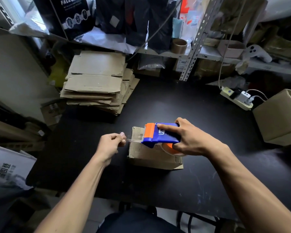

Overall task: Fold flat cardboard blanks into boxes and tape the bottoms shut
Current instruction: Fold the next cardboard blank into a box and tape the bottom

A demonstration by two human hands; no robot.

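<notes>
Head view looks down on a black table (158,105) where a small folded cardboard box (151,157) sits bottom-up near the front edge. The right hand (190,140) curls round a blue and orange tape dispenser (160,134), holding it over the box's top face. The left hand (111,143) pinches the free end of clear tape (133,140) between thumb and fingertips, just left of the box's left edge. The step in hand appears to be taping the bottom shut. The next move probably calls for pressing that tape end onto the left side wall, then drawing the dispenser rightward along the seam. A stack of flat blanks (97,83) waits at the table's far left.
</notes>
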